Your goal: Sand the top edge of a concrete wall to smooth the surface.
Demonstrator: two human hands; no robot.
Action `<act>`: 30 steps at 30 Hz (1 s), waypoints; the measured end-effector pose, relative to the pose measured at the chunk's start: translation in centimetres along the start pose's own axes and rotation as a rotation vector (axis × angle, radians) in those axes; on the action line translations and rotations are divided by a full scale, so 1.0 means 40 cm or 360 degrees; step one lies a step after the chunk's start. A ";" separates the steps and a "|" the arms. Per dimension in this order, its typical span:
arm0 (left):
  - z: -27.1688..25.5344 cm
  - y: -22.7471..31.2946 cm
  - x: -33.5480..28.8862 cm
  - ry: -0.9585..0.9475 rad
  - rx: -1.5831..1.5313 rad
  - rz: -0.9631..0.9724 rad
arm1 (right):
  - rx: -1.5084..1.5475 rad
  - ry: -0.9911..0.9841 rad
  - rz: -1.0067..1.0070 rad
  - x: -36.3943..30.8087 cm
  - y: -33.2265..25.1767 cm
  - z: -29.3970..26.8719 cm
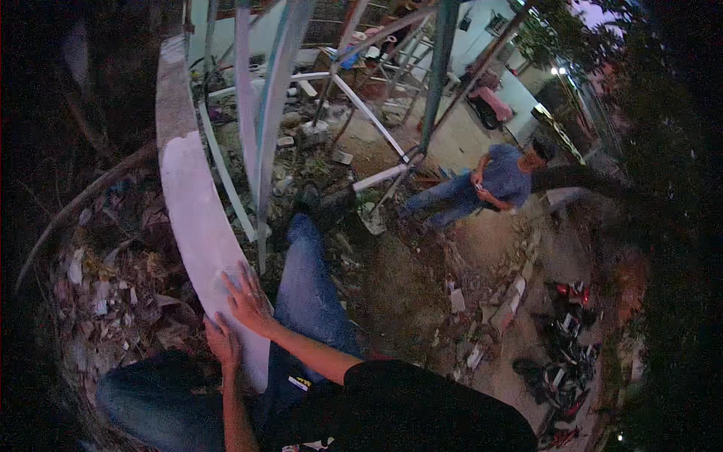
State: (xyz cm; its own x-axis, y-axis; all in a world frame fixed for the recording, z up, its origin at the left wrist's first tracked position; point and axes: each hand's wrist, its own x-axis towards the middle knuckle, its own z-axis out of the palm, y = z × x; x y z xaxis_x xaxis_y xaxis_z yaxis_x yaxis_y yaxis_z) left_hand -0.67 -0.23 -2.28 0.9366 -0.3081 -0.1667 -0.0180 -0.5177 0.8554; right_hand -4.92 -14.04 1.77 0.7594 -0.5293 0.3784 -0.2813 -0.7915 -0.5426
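A long, narrow white slab (199,203), like the top of a wall, runs away from my lap, its far part turning grey. My right hand (251,305) lies flat on its white face with fingers spread, holding nothing. Beside it, nearer to me, my left hand (224,343) rests against the left edge, fingers stretched along the rim. My jeans-clad legs (309,290) hang on either side of the slab. A small yellow-and-white item (299,383) shows at my thigh; its kind is unclear.
Metal posts (273,98) and slanting bars rise just past the slab. Well below, a person (501,181) in a blue shirt stands on bare ground. Rubble (113,301) covers the ground at left; motorcycles (565,361) stand at lower right. A branch (83,196) curves at left.
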 end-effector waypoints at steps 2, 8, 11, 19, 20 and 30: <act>0.016 -0.002 0.001 -0.0002 0.0110 -0.0035 | -0.0002 0.0029 0.0038 0.000 0.009 -0.002; 0.029 0.022 -0.010 -0.0004 0.0242 -0.0118 | -0.0058 0.0038 -0.0038 -0.017 0.038 0.012; 0.030 0.011 -0.009 0.0073 0.0222 0.0007 | -0.0082 0.0048 -0.0084 -0.019 0.031 0.025; 0.024 0.040 -0.017 0.0109 0.0289 -0.0015 | -0.0096 0.0149 -0.0145 -0.004 0.009 -0.005; 0.019 0.074 -0.026 0.0082 0.0216 0.0048 | -0.0135 0.0167 -0.0123 0.003 0.011 -0.006; -0.008 0.098 -0.032 -0.0066 0.0146 -0.0011 | 0.0119 -0.0248 -0.0029 0.010 -0.011 -0.031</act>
State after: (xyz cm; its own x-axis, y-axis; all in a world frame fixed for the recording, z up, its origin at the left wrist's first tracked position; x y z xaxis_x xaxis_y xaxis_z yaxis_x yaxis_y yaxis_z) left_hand -1.82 -1.62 1.42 0.9215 -0.3362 -0.1944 -0.0453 -0.5902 0.8060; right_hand -5.22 -14.27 3.07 0.8473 -0.4568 0.2710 -0.2267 -0.7725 -0.5932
